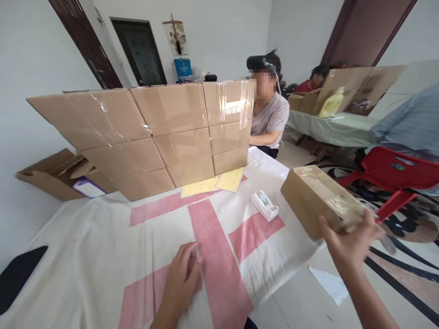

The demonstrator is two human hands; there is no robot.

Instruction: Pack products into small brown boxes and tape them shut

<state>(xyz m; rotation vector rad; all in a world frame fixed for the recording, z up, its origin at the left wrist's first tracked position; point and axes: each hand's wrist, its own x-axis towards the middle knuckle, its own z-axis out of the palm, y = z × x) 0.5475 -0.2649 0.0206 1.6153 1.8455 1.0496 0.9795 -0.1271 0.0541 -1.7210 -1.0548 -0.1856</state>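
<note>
At the table's right edge, my right hand [355, 240] grips the near end of a closed cardboard box [305, 205], its thumb on the side facing me. Clear, shiny tape shows along the box's top. My left hand [181, 274] is over the middle of the cloth, fingers curled toward the thumb. A small pale or see-through bit shows at the fingertips, too blurred to name. Between the hands and farther back, a white tape dispenser [264, 205] rests on the cloth. Yellow sheets of paper [230, 179] lie beyond it.
A wall of taped cardboard boxes [181, 132] spans the table's back. An open carton [55, 176] sits at left. Across the table is a person [270, 114] in a headset. A red chair [398, 169] and another table [318, 130] stand to the right.
</note>
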